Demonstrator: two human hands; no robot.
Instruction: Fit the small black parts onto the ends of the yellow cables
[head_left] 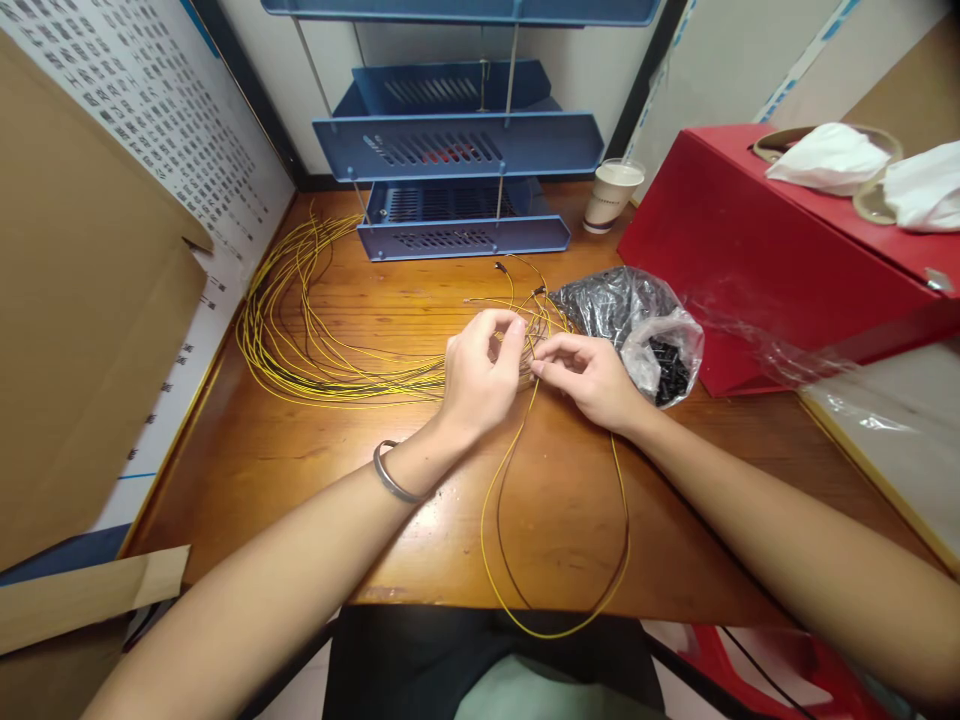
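Observation:
My left hand (487,365) is closed, thumb and index finger pinched near the wire ends; what sits between the tips is too small to make out. Close beside it, my right hand (585,375) pinches a thin yellow wire (486,500), which hangs in a loop past the table's front edge. A bundle of yellow and dark wires (277,350) lies coiled on the left and runs behind my left hand. Beyond the fingers, a few wire ends carry small black connectors (538,291). Next to my right hand lies a clear plastic bag (626,300) with small black parts (673,370).
A blue tiered file rack (457,148) stands at the back of the wooden table (360,540). Right of it are a paper cup (611,195) and a large red box (705,260) with white tissues on top. Cardboard (82,300) leans at the left.

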